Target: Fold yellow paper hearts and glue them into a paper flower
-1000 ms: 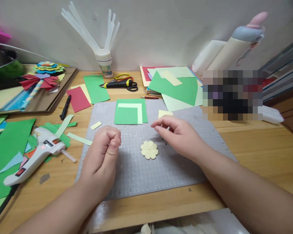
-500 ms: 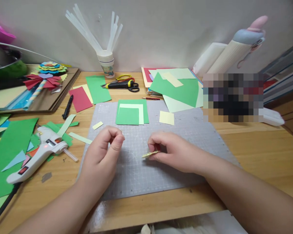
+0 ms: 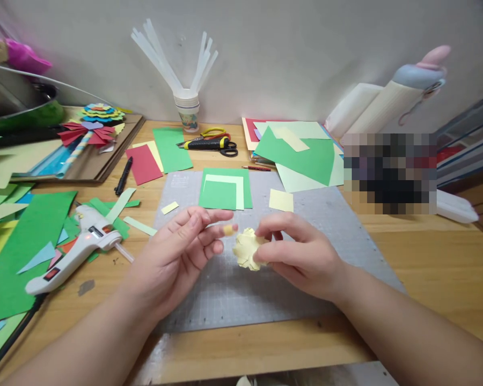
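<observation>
Over the cutting mat (image 3: 306, 289), my right hand (image 3: 301, 254) pinches a pale yellow paper flower (image 3: 247, 249) with a scalloped, creased edge; its face is turned towards me. Just left of the flower is my left hand (image 3: 185, 246), fingers stretched out and parted, thumb lying along the index finger. A small yellow-orange patch (image 3: 228, 230) shows on one of its fingertips; what it is I cannot tell. Beyond the hands lie stacked green paper squares (image 3: 221, 195), a pale yellow square (image 3: 281, 200) and a small yellow strip (image 3: 169, 208).
On the left, a white glue gun (image 3: 80, 249) rests among green paper scraps (image 3: 32, 241), near a black pen (image 3: 124, 176). Scissors (image 3: 229, 149), a cutter (image 3: 203, 143) and a paper cup (image 3: 189, 115) of glue sticks stand at the back, beside a stack of coloured paper (image 3: 298, 155).
My right hand has turned the flower from edge-on to face-on. My left hand has uncurled and moved right, towards it. The whole view has shifted slightly.
</observation>
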{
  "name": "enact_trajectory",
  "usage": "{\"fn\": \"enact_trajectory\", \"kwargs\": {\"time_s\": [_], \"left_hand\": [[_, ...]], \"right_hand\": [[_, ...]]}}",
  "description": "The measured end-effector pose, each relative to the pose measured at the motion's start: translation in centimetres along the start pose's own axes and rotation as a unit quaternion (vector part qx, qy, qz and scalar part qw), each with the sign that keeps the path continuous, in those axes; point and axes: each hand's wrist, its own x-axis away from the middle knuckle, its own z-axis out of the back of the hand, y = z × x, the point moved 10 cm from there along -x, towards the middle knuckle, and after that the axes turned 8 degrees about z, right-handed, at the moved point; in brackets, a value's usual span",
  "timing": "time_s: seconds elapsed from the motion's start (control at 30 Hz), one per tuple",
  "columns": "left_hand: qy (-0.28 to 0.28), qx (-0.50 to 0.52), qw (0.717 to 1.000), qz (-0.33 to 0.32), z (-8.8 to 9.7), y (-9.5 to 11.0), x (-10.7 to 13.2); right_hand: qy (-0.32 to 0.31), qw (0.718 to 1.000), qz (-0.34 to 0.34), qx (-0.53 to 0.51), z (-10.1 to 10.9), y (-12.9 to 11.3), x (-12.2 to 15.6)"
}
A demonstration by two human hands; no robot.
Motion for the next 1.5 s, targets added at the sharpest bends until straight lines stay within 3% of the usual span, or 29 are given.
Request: {"fn": "enact_trajectory", "kwargs": {"time_s": [0.1,0.3,0.43,0.63,0.7,0.73,0.8,0.93,1.03,1.13,1.23,1.4,1.5], "left_hand": [[-0.002,-0.018,1.0,0.023,-0.2,-0.2,0.1],[0.074,-0.088,0.992,0.053,1.5,-1.4,-0.3],[0.062,-0.123,0.986,0.091,1.3,-2.7,-0.3],[0.001,-0.173,0.977,0.123,-0.3,-3.8,-0.1],[0.011,-0.187,0.976,0.111,-0.2,-3.5,-0.1],[0.021,-0.19,0.976,0.104,0.0,-3.3,-0.1],[0.036,-0.198,0.975,0.095,0.3,-3.2,-0.2],[0.018,-0.19,0.975,0.117,0.1,-4.2,-0.3],[-0.011,-0.121,0.979,0.163,-0.1,-5.4,-0.3],[0.01,-0.031,0.981,0.191,0.6,-5.5,-0.3],[0.039,-0.004,0.977,0.21,1.4,-5.2,-0.3],[0.05,-0.074,0.977,0.193,1.7,-3.8,0.4],[0.075,-0.167,0.968,0.172,2.8,-3.0,2.6]], "right_hand": [[0.014,1.0,-0.005,-0.01,0.3,0.2,0.1],[0.02,0.999,-0.032,0.011,0.9,0.4,0.2],[0.021,0.999,-0.035,-0.003,0.8,0.3,0.1],[0.006,0.997,-0.028,-0.074,-0.3,-0.3,0.1],[0.038,0.99,-0.072,-0.116,-0.3,0.4,0.4],[0.072,0.979,-0.123,-0.145,-0.2,1.3,0.9],[0.143,0.922,-0.262,-0.248,-0.9,3.7,2.5],[0.073,0.785,-0.458,-0.41,-6.2,5.1,5.0],[0.068,0.731,-0.491,-0.468,-7.4,5.1,5.4],[0.131,0.706,-0.484,-0.499,-6.7,6.1,5.4],[0.181,0.694,-0.487,-0.499,-5.9,7.5,5.9],[0.193,0.686,-0.496,-0.497,-6.0,8.6,6.3],[0.182,0.696,-0.494,-0.489,-6.0,8.5,6.1]]}}
